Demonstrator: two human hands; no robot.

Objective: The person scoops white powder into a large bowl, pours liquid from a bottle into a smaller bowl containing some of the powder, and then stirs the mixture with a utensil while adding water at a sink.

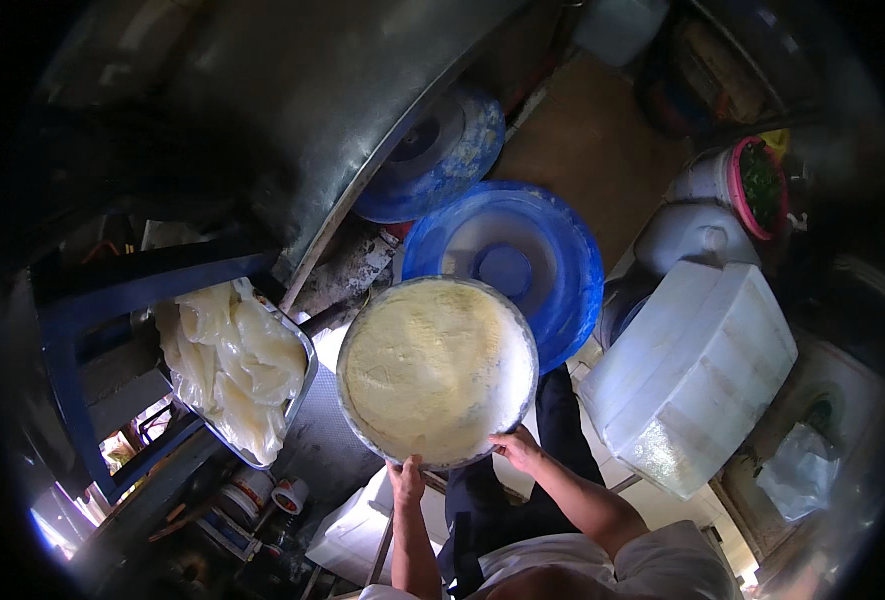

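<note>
In front of me I hold a round, shallow pan [424, 365] with a grey rim. A pale yellow, floury-looking layer covers its inside, brighter along the right side. My left hand [407, 482] grips the near rim with its thumb on top. Farther right along that rim, my right hand [517, 449] is closed on it too; the fingers under the pan are hidden. Just beyond the pan, and partly covered by it, stands a wide blue plastic tub [574, 250] with a whitish residue inside.
A metal tray [307, 380] of glossy, pale, folded sheets stands at left beside a dark blue frame [62, 350]. A second blue tub [482, 135] lies farther back. At right are a white foam box [687, 380], a jug [692, 235] and a pink-rimmed bucket [737, 185] of greens.
</note>
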